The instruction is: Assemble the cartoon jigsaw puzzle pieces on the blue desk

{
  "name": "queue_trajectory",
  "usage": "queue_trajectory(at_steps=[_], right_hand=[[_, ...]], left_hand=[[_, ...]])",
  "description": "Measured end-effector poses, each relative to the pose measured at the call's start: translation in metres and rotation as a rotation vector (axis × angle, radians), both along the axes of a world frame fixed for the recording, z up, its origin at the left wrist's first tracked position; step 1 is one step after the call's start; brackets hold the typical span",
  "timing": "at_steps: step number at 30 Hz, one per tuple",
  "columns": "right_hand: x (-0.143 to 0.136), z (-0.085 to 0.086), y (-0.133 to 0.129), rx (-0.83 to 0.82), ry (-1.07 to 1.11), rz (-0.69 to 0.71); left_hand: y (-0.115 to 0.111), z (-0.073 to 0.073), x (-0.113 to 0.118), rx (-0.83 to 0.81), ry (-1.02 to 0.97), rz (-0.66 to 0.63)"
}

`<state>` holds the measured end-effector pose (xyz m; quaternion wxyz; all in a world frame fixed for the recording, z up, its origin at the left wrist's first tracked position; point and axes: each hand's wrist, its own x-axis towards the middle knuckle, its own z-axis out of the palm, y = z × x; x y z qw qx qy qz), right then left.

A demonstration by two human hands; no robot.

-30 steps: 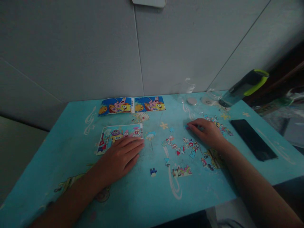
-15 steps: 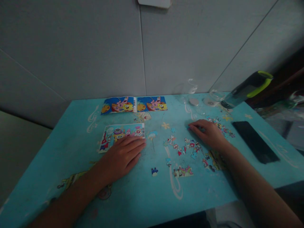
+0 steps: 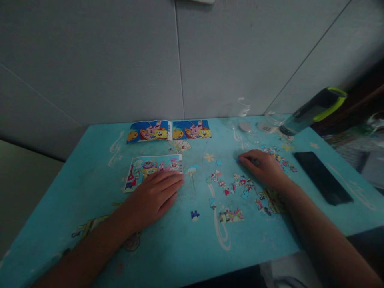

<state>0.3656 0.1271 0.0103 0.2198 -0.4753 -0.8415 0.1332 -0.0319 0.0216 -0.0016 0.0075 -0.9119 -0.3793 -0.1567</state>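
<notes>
My left hand [image 3: 157, 196] lies flat over the lower right part of a cartoon picture card [image 3: 136, 172], fingers stretched out. My right hand [image 3: 259, 164] has thumb and fingertips pinched together low over the table; a small blue bit, seemingly a puzzle piece [image 3: 239, 159], shows at the fingertips. Between the hands lie loose puzzle pieces [image 3: 220, 182], a joined strip of pieces [image 3: 231, 216] and a single dark blue piece [image 3: 195, 216]. More loose pieces [image 3: 283, 162] lie beyond my right hand.
Two blue cartoon sheets [image 3: 192, 129] lie by the wall. A black phone-like slab [image 3: 322, 178] rests at the right. Behind it are a dark bottle with a green rim [image 3: 313, 110], clear containers [image 3: 274, 119] and a round lid [image 3: 245, 127]. The tablecloth [image 3: 168, 252] is turquoise.
The view has shifted very slightly. Both hands hold nearly the same places, and the pieces lie as before.
</notes>
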Motion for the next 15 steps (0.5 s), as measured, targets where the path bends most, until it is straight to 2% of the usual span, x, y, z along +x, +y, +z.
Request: queue_trajectory(at_steps=[15], right_hand=[[-0.0002, -0.0014, 0.0002, 0.001, 0.019, 0.001]], left_hand=[[-0.0003, -0.0019, -0.0010, -0.011, -0.024, -0.004]])
